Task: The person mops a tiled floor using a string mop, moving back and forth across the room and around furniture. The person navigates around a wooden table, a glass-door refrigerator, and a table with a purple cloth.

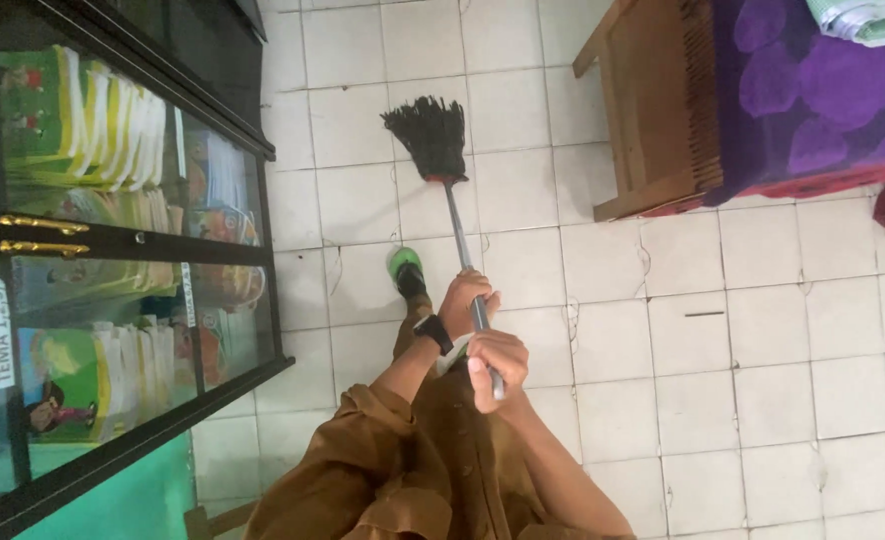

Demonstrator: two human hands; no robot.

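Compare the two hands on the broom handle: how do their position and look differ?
The left hand grips farther down the broom handle, nearer the dark bristles; the right hand grips at the top end, closer to the body. The left hand has a black wristband behind it; the right hand's wrist is bare. Both hands are closed around the same metal handle.

broom (453,200): smooth shiny metal handle, rough dark fibre bristles, red plastic collar. floor (763,380) glazed white tile, slightly glossy, scuffed, dark grout. cabinet (113,250) at left of frame: glossy glass doors, dark frame, brass-look handles. bench (643,110) upper right: matt bare wood, purple cloth cover. brown cloth clothing (393,470), matt.
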